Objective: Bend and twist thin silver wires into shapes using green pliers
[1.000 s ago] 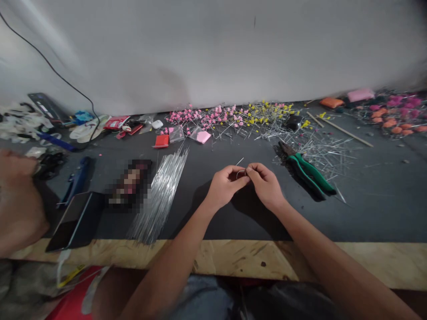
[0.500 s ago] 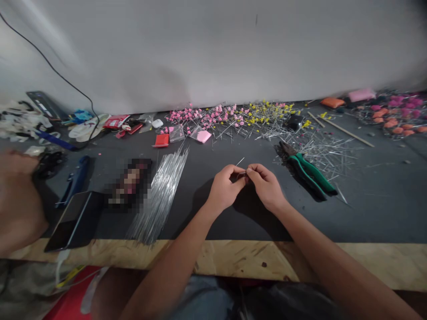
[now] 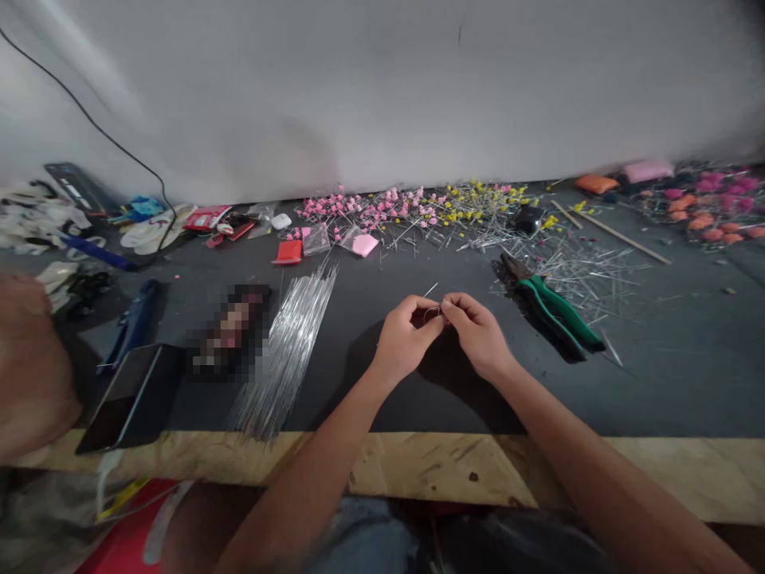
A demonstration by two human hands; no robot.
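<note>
My left hand [image 3: 407, 335] and my right hand [image 3: 475, 328] meet fingertip to fingertip over the dark table top. Pinched between them is a thin metal wire [image 3: 431, 289]; one straight end sticks out past my left fingers, and a fine curved part shows between thumb and forefinger. The rest of it is hidden by my fingertips. Right of my right hand lie green-handled pliers [image 3: 555, 311], jaws pointing away from me. A bundle of straight silver wires [image 3: 292, 343] rests to the left of my left hand.
Pink-tipped wires [image 3: 382, 209] and yellow-tipped wires [image 3: 478, 203] are heaped along the wall. Loose wires [image 3: 591, 275] lie behind the pliers. On the left are a phone [image 3: 128, 399], a blue stapler-like tool [image 3: 132, 323] and another person's arm [image 3: 33, 367].
My hands stay almost still, with only a slight shift of the fingers and the wire's curve. The other person's arm at the left has moved slightly left.
</note>
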